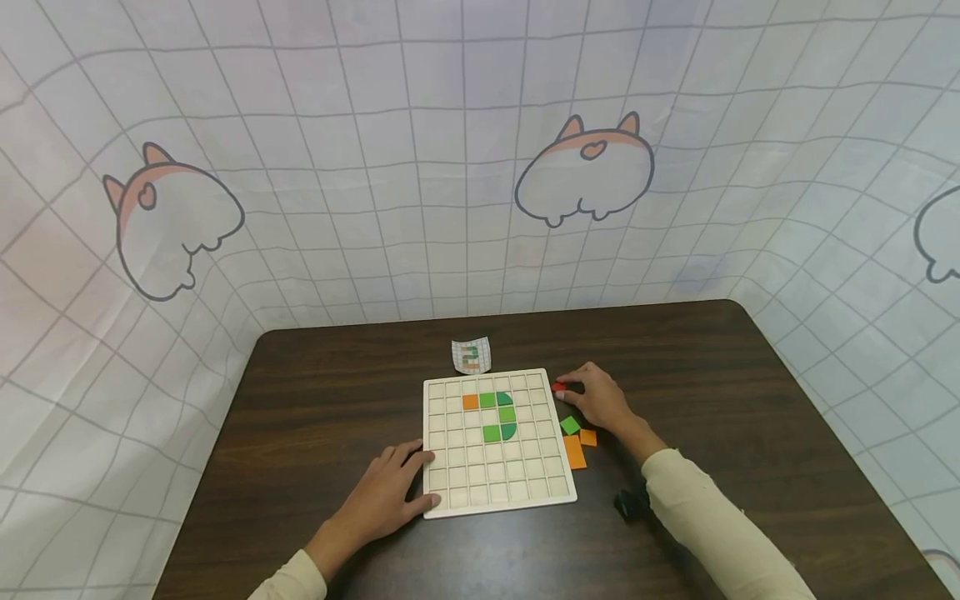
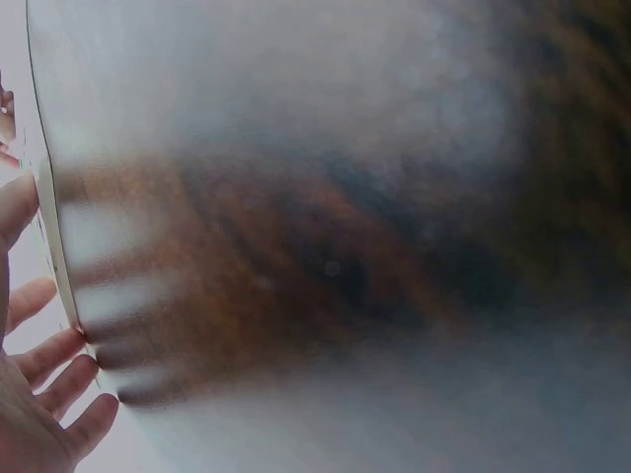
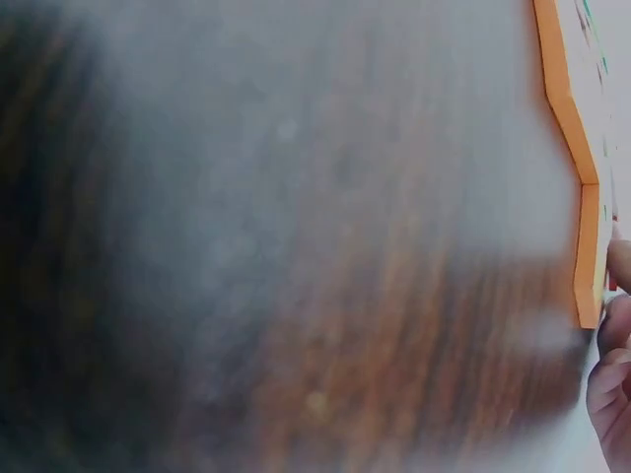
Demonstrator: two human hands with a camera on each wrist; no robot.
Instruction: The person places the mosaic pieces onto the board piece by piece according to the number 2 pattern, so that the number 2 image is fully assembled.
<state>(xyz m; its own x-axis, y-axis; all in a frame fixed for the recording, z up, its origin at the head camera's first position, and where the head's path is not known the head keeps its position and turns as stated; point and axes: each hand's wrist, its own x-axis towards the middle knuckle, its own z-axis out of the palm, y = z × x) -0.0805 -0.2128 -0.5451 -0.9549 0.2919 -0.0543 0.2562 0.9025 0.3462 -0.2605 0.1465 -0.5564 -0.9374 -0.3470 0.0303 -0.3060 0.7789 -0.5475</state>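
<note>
A white gridded board [image 1: 467,492] lies on the table, with an orange square tile [image 1: 470,402], several green square tiles and two dark green rounded tiles [image 1: 505,398] in its cells. My left hand [image 1: 386,492] rests at the board's left edge, its thumb and fingers spread and touching the rim. Beyond the board's upper right corner, my right hand [image 1: 600,400] pinches a small red tile [image 1: 558,387] between thumb and forefinger; its shape is mostly covered. In the right wrist view, only part of the right hand [image 3: 613,379] shows, at the edge.
Right of the board lie a green tile [image 1: 570,425], a small orange square [image 1: 588,437] and a larger orange tile [image 1: 574,452]. A printed pattern card [image 1: 471,357] sits behind the board. A dark object [image 1: 628,504] is near the right forearm. A grid-patterned curtain [image 1: 360,208] surrounds the table.
</note>
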